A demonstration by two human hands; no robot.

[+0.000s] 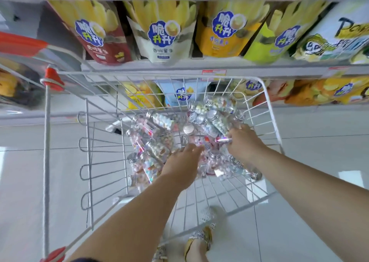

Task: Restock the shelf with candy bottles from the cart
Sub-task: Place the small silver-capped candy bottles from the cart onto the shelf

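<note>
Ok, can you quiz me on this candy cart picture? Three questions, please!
1. True or false: the candy bottles lie piled in the white wire cart.
2. How many hands reach into the cart? A one, B two, C none.
3. Fill in: the bottle caps are ___ coloured.
Key: 1 true. 2 B, the left hand and the right hand. 3 silver.

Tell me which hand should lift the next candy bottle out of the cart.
Right, probably. The right hand is down inside the cart with its fingers seemingly curled round a bottle on top of the pile. The left hand lies over the pile with straight fingers, gripping nothing.
</note>
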